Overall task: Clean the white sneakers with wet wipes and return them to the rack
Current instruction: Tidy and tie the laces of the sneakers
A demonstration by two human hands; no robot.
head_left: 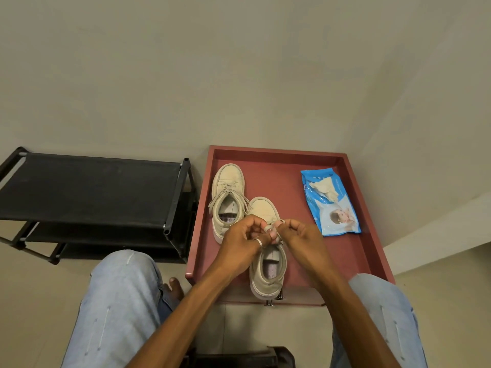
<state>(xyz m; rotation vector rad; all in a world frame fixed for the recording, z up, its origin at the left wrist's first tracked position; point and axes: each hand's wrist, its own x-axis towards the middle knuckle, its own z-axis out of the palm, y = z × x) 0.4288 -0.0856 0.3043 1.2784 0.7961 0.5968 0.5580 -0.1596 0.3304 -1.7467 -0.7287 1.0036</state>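
Two off-white sneakers lie on a red tray-like table. The far sneaker is at the tray's left, laces tied. The near sneaker points away from me, and its tongue area is covered by my hands. My left hand and my right hand meet over it, and each pinches a white lace between curled fingers. A blue wet wipes pack lies on the tray's right side, with a crumpled wipe on top of it.
A black shoe rack with fabric shelves stands to the left of the tray, against the wall. My knees in light jeans frame the bottom of the view. A bare foot rests on the floor between rack and tray.
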